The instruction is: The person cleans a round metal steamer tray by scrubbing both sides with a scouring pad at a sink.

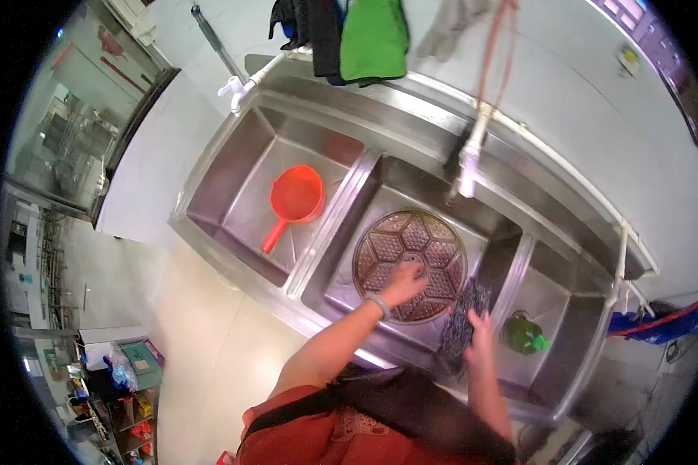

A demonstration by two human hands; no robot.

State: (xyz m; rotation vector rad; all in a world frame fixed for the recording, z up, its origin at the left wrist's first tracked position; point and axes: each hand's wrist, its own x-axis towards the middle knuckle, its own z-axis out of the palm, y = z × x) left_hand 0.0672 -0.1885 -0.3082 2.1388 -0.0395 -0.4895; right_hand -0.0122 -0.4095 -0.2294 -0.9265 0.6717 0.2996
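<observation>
A round perforated metal plate (390,240), patterned with hexagonal panels, lies in the middle sink basin (341,298). My left hand (406,284) is over its centre, just below the hub, with curled fingers. What those fingers hold, if anything, is hidden. At the plate's right edge, my right hand (479,332) grips a dark grey, speckled, rough-looking scrubbing cloth (464,314). The cloth hangs long and limp near the basin's right wall. Its exact material cannot be made out.
An orange-red dipper (297,194) sits in the left basin (233,182). A green bottle (522,335) lies in the right basin (554,294). Above the middle basin hangs a white tap (469,170); another tap (235,93) is at left. A green cloth (374,43) drapes over the pipe.
</observation>
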